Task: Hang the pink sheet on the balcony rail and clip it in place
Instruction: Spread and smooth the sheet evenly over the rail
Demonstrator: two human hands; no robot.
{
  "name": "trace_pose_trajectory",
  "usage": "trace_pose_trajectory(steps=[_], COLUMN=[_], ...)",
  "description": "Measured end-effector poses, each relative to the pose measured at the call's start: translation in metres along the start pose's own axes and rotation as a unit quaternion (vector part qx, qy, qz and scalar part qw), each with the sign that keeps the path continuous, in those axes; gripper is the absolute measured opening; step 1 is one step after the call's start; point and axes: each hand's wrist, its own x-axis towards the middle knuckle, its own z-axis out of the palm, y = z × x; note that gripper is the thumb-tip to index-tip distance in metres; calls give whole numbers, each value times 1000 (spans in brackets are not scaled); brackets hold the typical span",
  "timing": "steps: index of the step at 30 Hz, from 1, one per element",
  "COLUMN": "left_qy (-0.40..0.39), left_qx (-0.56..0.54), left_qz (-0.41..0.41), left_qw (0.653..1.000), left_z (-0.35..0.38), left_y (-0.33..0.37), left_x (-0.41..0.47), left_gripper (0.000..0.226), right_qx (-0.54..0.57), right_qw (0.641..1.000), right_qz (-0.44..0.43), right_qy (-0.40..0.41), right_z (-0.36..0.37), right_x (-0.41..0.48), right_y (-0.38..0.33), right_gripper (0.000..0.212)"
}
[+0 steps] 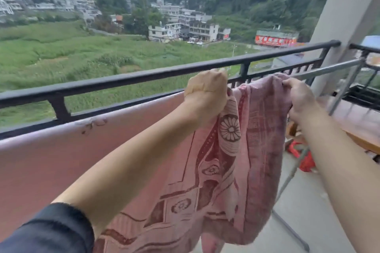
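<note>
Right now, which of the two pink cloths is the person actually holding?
The flower-patterned cloth on the right: the left hand and right hand both grip its top edge. The plain pink sheet hangs leftward, ungripped.

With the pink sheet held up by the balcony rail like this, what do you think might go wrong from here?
Only the left hand and right hand hold the pink sheet, which is bunched and hanging low. A slip near the black rail might drop it over the open side. Nothing to fasten it is in view, so once draped it may slide off.
</note>
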Motion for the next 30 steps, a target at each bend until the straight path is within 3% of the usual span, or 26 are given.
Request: trace_pose_trajectory(steps=[4, 9, 12, 14, 22, 27, 30], left_qy=[9, 23, 46, 54, 127, 68, -23], left_qx=[5, -20, -11, 3, 59, 48, 67], left_qz=[52, 89, 105, 106, 59, -4, -63], left_qw=[999, 996, 993, 993, 988, 997, 995], left_z=[40, 85, 108, 126, 207, 220, 227], left_y=[48, 89, 109, 127, 235, 284, 300], left_x=[32, 62, 75, 84, 120, 162, 190], left_gripper=[12, 21, 21, 19, 9, 31, 46], right_qx=[-11, -61, -86, -77, -92, -104, -86], right_qw=[999, 977, 969, 969, 989, 992, 987], right_qz=[14, 7, 10, 13, 32, 69, 98], right_qy=[41, 202, 231, 233, 113, 19, -92], right_z=[-11, -62, -109, -139, -240, -301, -311], right_x=[43, 85, 116, 139, 209, 259, 258], right_y=[6, -2, 3, 7, -2, -9, -22], right_gripper=[24, 20, 37, 37, 12, 32, 43])
